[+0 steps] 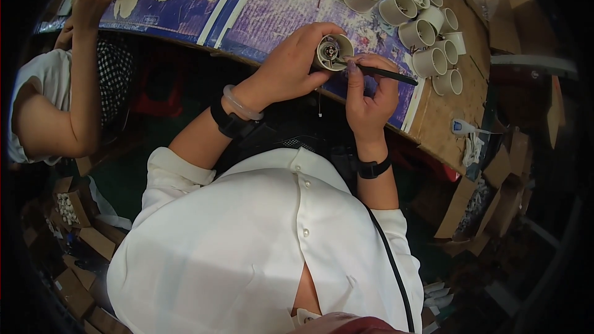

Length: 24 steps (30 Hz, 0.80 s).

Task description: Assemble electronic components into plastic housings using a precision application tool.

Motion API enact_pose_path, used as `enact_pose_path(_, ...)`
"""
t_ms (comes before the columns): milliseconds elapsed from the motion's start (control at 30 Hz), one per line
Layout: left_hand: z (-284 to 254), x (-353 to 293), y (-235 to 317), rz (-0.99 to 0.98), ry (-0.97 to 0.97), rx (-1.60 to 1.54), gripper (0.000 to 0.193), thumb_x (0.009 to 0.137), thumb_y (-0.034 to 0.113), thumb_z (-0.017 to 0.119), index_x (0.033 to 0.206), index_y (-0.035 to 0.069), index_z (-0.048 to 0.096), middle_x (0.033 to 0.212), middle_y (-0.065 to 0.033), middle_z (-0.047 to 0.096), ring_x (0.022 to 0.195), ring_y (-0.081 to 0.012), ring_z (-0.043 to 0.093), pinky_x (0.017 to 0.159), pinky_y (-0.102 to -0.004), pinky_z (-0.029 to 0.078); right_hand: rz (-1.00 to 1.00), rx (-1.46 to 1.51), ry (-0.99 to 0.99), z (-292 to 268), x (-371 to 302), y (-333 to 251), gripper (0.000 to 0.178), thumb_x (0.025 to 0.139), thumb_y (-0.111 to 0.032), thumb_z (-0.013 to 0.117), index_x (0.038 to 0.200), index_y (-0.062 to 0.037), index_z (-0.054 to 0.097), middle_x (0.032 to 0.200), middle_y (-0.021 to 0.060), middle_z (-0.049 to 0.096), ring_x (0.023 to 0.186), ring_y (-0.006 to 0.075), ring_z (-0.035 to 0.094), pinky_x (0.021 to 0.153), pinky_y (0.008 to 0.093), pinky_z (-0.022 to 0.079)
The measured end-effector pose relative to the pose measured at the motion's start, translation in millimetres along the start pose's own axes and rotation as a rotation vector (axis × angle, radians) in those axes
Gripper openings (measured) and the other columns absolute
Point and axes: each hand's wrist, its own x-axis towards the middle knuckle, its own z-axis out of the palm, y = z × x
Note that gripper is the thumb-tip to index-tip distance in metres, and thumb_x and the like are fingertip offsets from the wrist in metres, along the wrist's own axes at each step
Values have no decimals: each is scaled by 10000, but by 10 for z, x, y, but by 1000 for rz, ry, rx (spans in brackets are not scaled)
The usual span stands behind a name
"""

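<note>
My left hand [289, 65] is wrapped round a cream cylindrical cup-shaped housing [346, 44] at the table's front edge, its open mouth turned up toward me. Inside sits a round part [331, 51] with metal and dark pieces, like a small motor. Between the thumb and fingers of my right hand [371, 96] is a slim black tool [388, 74], tweezers-like in shape. Its tip reaches into the housing's mouth, where the exact contact is too small to make out. Below the housing dangles a thin wire with a small white connector [320, 113].
Several similar cream housings [429, 62] stand at the table's right and back, some with wires. A small blue-and-white bottle [459, 127] lies near the right corner. Cardboard boxes [461, 210] of parts flank me. Another person's arm [86, 80] rests at the table on the left.
</note>
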Motion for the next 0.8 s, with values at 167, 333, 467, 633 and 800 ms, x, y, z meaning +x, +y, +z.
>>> enact_pose_path(167,-5,29,-16,-21,-10,3,616,746,37,750,1289,42,461,1239,-135,576,1122,-290,598,944,-351,486,-9,-29,9,14,27,26,143,837,9,688,963,-23,627,953,114,633,876,253,599,753,325,495)
enact_pose_path(333,-33,6,15,-25,15,17,587,743,56,729,1273,45,477,1209,-149,578,1137,-318,571,980,-376,455,-63,-143,-111,-67,-9,82,136,895,12,632,1022,-8,588,1026,108,617,960,196,602,874,316,485)
enact_pose_path(467,136,62,-111,-13,-22,-166,538,723,66,703,1216,43,491,1153,-175,559,1082,-346,547,933,-406,454,4,-112,-80,-143,-130,319,136,925,-17,602,1055,15,580,1028,110,616,971,208,583,887,334,476)
enact_pose_path(633,40,7,-30,17,-19,-54,628,711,26,703,1276,59,430,1160,-169,544,1094,-362,544,908,-407,462,3,-3,-41,-94,-131,228,181,958,-25,571,1123,49,557,1058,135,616,962,221,605,870,331,491)
enact_pose_path(800,74,-34,-13,2,11,-121,657,715,28,706,1303,58,414,1172,-175,536,1102,-369,540,909,-410,462,-24,-101,-87,-72,-72,172,165,954,-23,570,1098,57,553,1045,145,607,938,234,612,844,332,501)
